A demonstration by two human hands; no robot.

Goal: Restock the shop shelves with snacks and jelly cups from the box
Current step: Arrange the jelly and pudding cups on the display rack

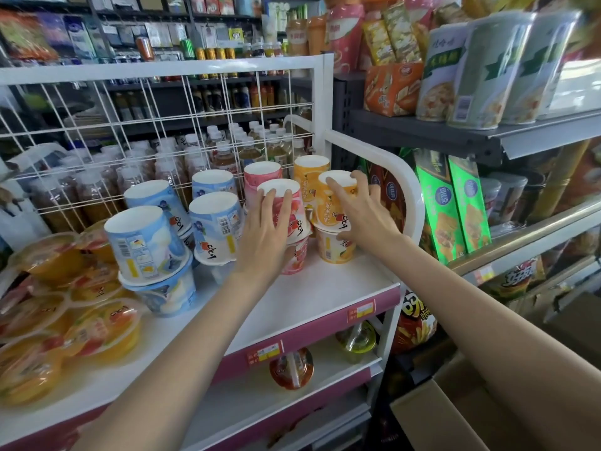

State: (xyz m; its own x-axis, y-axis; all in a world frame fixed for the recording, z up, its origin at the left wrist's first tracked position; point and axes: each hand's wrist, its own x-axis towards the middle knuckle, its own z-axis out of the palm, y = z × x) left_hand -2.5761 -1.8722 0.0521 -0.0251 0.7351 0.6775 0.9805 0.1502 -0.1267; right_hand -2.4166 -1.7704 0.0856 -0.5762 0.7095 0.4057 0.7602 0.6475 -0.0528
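Left hand (268,222) grip wrapped round pink jelly cup (289,209), upside down, base up, long axis vertical, stacked on another pink cup on white shelf (341,288). Right hand (364,213) grip curled on orange jelly cup (331,200), also inverted, stacked just right. Blue cups (146,242) left of both, tilted. Cardboard box (455,415) down below right.

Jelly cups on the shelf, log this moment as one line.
left hand: grips pink jelly cup | right hand: grips orange jelly cup | both inverted, stacked, white shelf
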